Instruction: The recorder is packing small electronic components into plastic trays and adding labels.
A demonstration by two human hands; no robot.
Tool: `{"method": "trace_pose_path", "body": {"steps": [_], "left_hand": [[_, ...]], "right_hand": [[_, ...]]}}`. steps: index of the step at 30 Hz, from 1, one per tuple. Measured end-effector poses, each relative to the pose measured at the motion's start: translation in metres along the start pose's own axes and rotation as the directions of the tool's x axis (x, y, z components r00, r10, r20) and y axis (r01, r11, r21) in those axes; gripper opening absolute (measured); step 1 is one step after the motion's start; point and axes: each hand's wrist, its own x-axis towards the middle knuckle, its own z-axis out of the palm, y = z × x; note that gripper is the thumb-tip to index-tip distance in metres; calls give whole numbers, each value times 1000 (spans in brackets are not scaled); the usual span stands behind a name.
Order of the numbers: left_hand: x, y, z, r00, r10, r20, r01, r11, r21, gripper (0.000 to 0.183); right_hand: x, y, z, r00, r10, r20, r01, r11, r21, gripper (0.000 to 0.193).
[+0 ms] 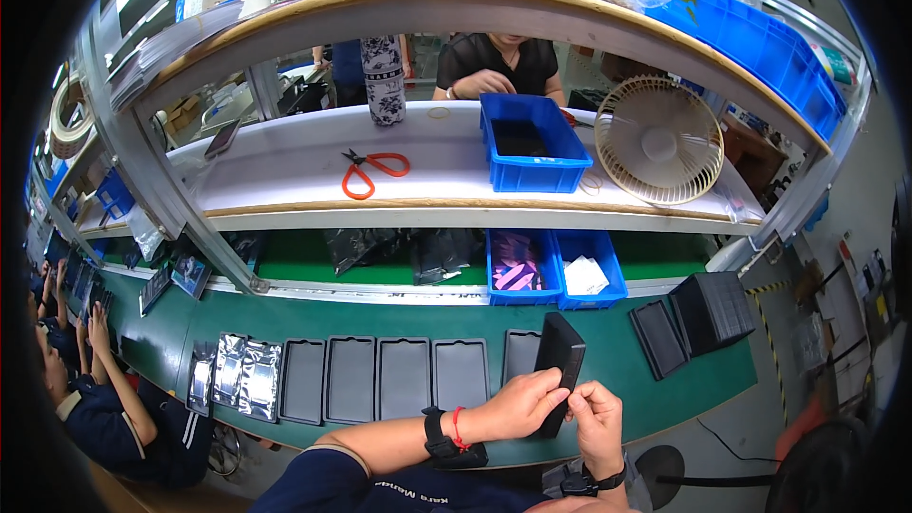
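Over the green workbench I hold an upright stack of thin black plastic trays point(560, 349), tilted edge-on. My left hand point(522, 405) is closed round its near end, thumb and fingers pressed against it. Beside it, my right hand point(598, 426) is closed, fingertips pinched together at the stack's lower right edge; what they hold is hidden. Left of the stack, several shallow black trays point(406, 378) lie in a row. One more tray point(521, 354) lies partly behind my left hand. Silvery sealed packets point(258, 380) lie at the row's left end.
A tall stack of black trays point(712, 312) stands at the right, a loose tray point(657, 339) leaning beside it. Blue bins point(592, 299) sit under the shelf. Above are red-handled snips point(359, 177), a blue crate point(538, 176) and a fan point(659, 141). Other people work left and opposite.
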Motion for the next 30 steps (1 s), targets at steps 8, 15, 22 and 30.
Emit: {"method": "trace_pose_path", "body": {"steps": [8,15,22,30], "left_hand": [[-6,6,-36,960,-109,-258,88,992,-92,25],[-7,13,-20,957,-220,-191,207,974,-87,27],[12,12,16,998,-53,17,55,971,-232,20],[-4,-37,29,829,-190,526,-211,765,608,57]], "right_hand": [[23,7,-96,932,156,-327,-39,940,339,17],[12,47,-93,895,-166,-415,-23,910,-414,31],[-9,-12,-20,942,-335,-37,203,650,-732,39],[10,16,-131,875,-291,-386,-85,693,-716,50]]}}
